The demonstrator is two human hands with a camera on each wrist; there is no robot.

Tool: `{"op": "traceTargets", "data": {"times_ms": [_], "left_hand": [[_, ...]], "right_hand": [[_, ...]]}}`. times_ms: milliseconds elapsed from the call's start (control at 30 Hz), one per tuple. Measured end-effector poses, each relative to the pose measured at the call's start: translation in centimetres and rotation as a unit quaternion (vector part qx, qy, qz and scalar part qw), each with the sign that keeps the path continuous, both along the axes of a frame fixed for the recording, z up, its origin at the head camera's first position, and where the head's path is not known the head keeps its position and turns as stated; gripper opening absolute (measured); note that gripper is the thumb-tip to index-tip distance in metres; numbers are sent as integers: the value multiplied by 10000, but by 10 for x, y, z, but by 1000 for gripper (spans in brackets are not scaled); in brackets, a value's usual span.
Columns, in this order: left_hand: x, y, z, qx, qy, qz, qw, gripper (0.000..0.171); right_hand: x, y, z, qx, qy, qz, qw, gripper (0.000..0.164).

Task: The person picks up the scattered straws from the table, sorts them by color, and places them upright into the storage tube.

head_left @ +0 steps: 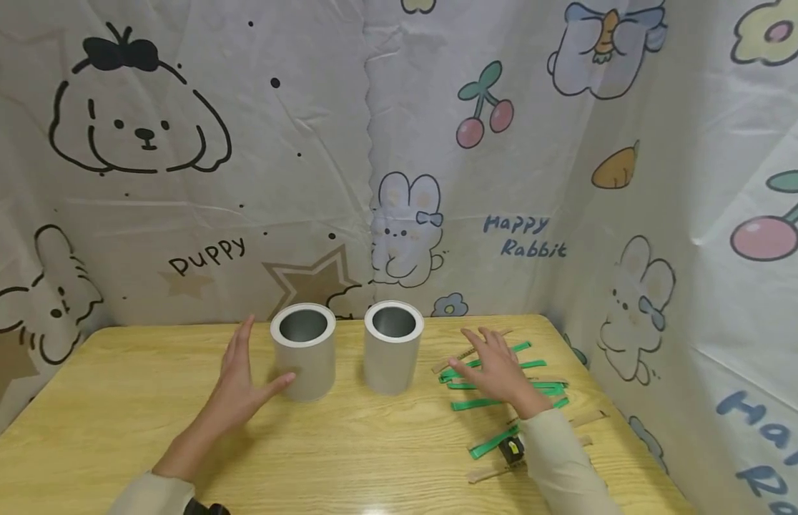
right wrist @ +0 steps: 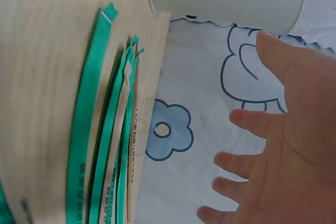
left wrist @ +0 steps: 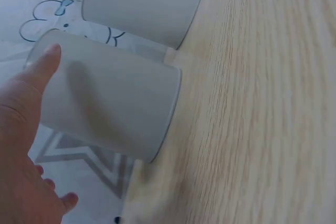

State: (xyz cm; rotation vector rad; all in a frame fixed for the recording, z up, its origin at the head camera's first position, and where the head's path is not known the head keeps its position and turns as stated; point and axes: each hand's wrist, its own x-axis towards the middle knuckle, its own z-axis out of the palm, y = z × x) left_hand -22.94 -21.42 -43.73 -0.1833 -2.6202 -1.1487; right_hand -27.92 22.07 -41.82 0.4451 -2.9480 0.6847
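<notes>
Two pale grey cylindrical containers with white rims stand upright side by side, the left container [head_left: 304, 372] and the right container [head_left: 391, 365]. My left hand [head_left: 238, 386] is beside the left container, fingers spread and thumb in front of its wall. In the left wrist view the thumb overlaps that container [left wrist: 115, 93] and casts a shadow on it; whether it touches, I cannot tell. My right hand [head_left: 495, 365], fingers spread, is over several scattered green and tan flat strips [head_left: 473, 405], holding nothing. Printed characters mark some green strips [right wrist: 79, 145] in the right wrist view.
A small black object [head_left: 513, 449] with a yellow mark lies among the strips by the right forearm. The wooden table [head_left: 347, 458] ends at a white cloth backdrop [head_left: 309, 179] with cartoon prints, which also runs along the right side.
</notes>
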Motion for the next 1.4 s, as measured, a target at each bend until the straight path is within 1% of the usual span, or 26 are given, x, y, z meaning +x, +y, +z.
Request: {"op": "traceTargets", "data": {"times_ms": [67, 200, 333, 433, 567, 700, 867, 1000, 1100, 1233, 1300, 1400], "left_hand": [[-6, 1, -2, 268, -108, -115, 9995, 128], [-18, 6, -6, 834, -154, -369, 9957, 132], [-28, 11, -9, 1388, -283, -545, 9884, 133], [-33, 14, -12, 1687, -402, -620, 9829, 132], [-37, 15, -17, 1923, -492, -757, 9772, 131], [-40, 15, -20, 1937, -438, -944, 9755, 123], [-42, 19, -22, 1897, -403, -1024, 9757, 112], [-43, 18, -23, 1888, -616, -1028, 9747, 107], [-44, 17, -24, 1950, -768, -1095, 9717, 107], [-46, 16, -27, 2108, -847, -1152, 9670, 110], [-47, 14, -30, 2147, -865, -1185, 9656, 111], [-47, 10, -36, 2040, -998, -1282, 9654, 114]], "right_hand": [[-6, 2, 2, 67, -109, 94, 9999, 72], [-19, 6, 6, 213, -353, 212, 9989, 67], [-36, 13, 4, 264, -761, 364, 9961, 65], [-46, 20, 0, 217, -1107, 459, 9926, 62], [-58, 26, -7, -9, -1405, 526, 9887, 54], [-67, 28, -13, -235, -1534, 475, 9867, 44], [-77, 28, -19, -264, -1399, 456, 9888, 31], [-83, 26, -23, -190, -1245, 488, 9908, 20], [-88, 26, -28, -69, -1114, 361, 9931, 15], [-93, 22, -32, 221, -725, 152, 9970, 10], [-94, 19, -33, 335, -509, 133, 9981, 9], [-96, 16, -31, 401, -121, 164, 9990, 10]]}}
